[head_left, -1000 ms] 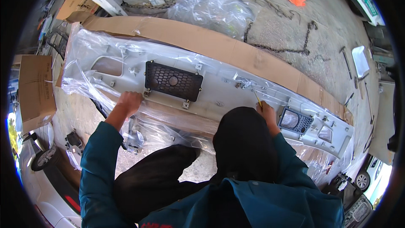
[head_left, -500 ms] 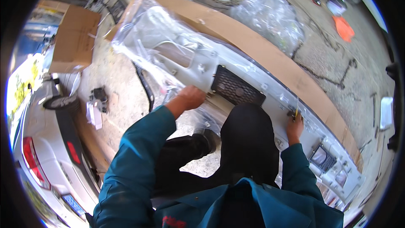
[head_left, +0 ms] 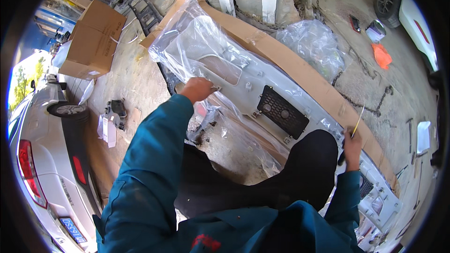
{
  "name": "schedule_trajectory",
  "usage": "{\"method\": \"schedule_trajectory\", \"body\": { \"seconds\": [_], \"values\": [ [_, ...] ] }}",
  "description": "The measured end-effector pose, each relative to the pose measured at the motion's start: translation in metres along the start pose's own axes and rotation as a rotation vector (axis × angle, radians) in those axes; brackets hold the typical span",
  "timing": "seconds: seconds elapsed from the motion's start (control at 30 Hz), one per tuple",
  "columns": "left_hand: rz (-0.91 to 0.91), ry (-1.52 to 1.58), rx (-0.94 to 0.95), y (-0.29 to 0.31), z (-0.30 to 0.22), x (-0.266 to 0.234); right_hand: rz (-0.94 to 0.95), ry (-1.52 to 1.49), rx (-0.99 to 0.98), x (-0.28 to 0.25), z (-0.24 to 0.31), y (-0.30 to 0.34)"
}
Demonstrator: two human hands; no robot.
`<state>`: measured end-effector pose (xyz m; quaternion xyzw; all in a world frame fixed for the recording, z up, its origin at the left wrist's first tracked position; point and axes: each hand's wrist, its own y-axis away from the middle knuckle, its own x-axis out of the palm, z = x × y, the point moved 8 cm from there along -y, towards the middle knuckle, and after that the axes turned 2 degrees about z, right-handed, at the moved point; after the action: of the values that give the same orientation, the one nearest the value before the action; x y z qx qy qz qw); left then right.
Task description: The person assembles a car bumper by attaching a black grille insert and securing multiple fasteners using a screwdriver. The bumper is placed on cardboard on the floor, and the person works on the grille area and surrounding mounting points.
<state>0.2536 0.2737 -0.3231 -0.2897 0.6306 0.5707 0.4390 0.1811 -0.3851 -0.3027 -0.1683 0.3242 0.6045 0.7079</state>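
A long pale grey car bumper (head_left: 248, 105), inner side up, lies slanting across in front of me. A black honeycomb grille (head_left: 282, 112) is set into it, and clear plastic film (head_left: 180, 42) wraps its far-left end. My left hand (head_left: 198, 90) is closed at the bumper's near edge by the film; a small greyish bit shows at its fingertips, too small to name. My right hand (head_left: 352, 147) is wrapped round a screwdriver (head_left: 356, 126) with yellow and black on it, its thin shaft pointing up and away. My knee covers part of the bumper.
Flat cardboard (head_left: 323, 91) runs under the bumper's far side. Crumpled clear plastic (head_left: 311, 44) lies beyond it. A cardboard box (head_left: 96, 42) stands far left, with a silver car (head_left: 49, 159) nearer. An orange cloth (head_left: 382, 56), a can (head_left: 376, 31) and a chain (head_left: 375, 107) are at right.
My left hand has moved left and away along the bumper's near edge. My right hand has lifted off the bumper's fittings, tilting the screwdriver upward. My view and knee have shifted.
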Motion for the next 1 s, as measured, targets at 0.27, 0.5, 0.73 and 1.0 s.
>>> {"method": "schedule_trajectory", "body": {
  "seconds": [0.27,0.5,0.73,1.0],
  "values": [
    [-0.036,-0.066,0.01,-0.009,0.058,0.018,0.27,-0.222,-0.038,0.098,0.246,-0.001],
    [-0.032,0.06,0.109,-0.026,0.038,0.041,0.512,-0.762,0.289,0.279,0.264,0.048],
    [-0.085,0.334,0.097,-0.026,0.068,0.055,0.537,-0.716,0.434,0.336,0.265,0.055],
    [-0.033,0.463,0.049,-0.04,0.067,0.061,0.602,-0.737,0.404,0.405,0.265,0.041]
  ]
}}
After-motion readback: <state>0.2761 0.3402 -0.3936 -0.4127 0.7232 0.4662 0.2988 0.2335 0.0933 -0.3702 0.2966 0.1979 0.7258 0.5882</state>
